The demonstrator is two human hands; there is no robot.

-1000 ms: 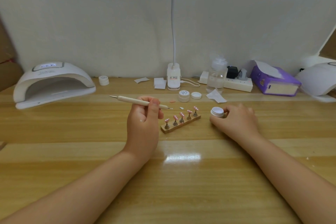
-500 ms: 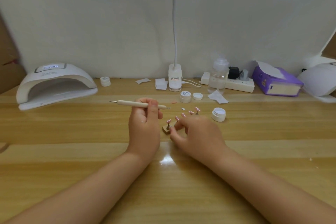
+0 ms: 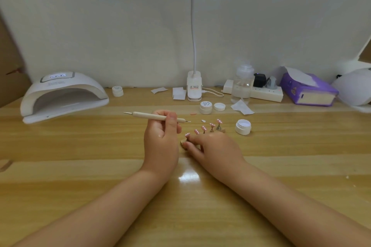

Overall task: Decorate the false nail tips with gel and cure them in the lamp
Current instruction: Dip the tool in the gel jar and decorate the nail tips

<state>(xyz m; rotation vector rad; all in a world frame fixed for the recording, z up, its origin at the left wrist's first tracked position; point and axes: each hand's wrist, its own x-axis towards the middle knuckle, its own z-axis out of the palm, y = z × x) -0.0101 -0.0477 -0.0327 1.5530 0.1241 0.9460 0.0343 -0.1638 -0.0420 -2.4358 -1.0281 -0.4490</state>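
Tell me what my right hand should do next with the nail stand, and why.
Probably lift the stand and carry it left to the curing lamp. The right hand already grips it, the tips show white dots, and the left hand holds the dotting tool clear.

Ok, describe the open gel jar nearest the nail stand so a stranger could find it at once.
Start at the desk lamp's clip base at the back of the wooden table, then come toward the person and slightly right. There, just right of the nail stand, sits the open white jar. Unlike the capped jar farther back, it has no lid and stands alone.
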